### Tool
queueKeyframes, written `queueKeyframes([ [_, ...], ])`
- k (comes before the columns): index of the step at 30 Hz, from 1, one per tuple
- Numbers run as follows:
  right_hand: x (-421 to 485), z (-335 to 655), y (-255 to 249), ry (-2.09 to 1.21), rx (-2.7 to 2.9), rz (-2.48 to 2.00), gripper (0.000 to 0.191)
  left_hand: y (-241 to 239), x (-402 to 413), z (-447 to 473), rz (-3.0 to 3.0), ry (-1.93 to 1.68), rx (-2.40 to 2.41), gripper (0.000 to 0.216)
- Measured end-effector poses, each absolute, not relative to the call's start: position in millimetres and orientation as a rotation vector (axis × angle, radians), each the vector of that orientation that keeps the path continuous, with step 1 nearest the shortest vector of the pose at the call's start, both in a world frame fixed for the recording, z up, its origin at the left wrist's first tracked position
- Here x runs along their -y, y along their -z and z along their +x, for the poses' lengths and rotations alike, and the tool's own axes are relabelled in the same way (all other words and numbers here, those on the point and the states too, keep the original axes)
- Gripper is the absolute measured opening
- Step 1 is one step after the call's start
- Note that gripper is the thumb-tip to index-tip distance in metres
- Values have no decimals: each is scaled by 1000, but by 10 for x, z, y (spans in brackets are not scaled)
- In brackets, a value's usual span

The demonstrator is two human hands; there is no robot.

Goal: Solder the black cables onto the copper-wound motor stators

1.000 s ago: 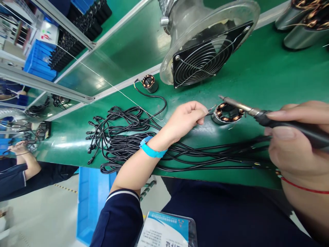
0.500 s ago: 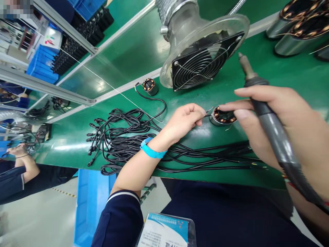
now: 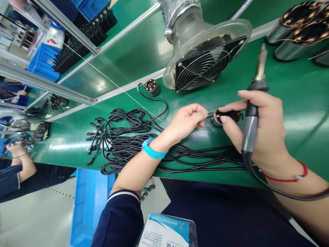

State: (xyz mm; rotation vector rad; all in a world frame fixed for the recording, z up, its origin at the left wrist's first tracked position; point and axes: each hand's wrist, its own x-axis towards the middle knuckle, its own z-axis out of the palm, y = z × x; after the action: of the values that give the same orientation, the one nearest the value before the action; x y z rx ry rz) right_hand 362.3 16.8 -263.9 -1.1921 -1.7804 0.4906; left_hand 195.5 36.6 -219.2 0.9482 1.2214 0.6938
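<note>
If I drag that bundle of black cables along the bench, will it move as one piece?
Probably not. The black cables lie in loose, tangled loops, so they look floppy and likely to stretch out or snag. Some strands run under the left hand, which may pin them.

— Can you see the whole stator (image 3: 227, 116)?
— No, the right hand (image 3: 257, 130) covers its near side, and the wire ends pinched by the left hand (image 3: 186, 121) are too thin to tell

— And at the bench's (image 3: 282, 96) far right corner?
— The wound cores (image 3: 298, 20) are cut off by the frame, as is the soldering iron's (image 3: 250, 116) cord
</note>
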Motion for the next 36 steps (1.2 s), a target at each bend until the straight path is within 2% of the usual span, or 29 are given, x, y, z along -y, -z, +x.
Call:
queueKeyframes([
  [5,-188,3565,2687,-465,1811,-1134,47,2186,-347,1955,963,-775,-1206,17],
  [12,-211,3553,2713,-549,1685,-1043,56,2214,-317,1902,1054,-822,-1137,15],
  [18,-234,3534,2660,-561,1696,-982,51,2219,-310,1892,1085,-813,-1104,17],
  [26,-263,3546,2653,-531,1758,-974,50,2272,-322,1824,1589,-885,-1072,16],
  [31,-286,3567,2688,-527,1755,-955,52,2241,-310,1817,1847,-819,-1142,13],
  [36,-167,3734,2558,-407,1688,-1087,43,2233,-276,1889,1718,-706,-1256,13],
])
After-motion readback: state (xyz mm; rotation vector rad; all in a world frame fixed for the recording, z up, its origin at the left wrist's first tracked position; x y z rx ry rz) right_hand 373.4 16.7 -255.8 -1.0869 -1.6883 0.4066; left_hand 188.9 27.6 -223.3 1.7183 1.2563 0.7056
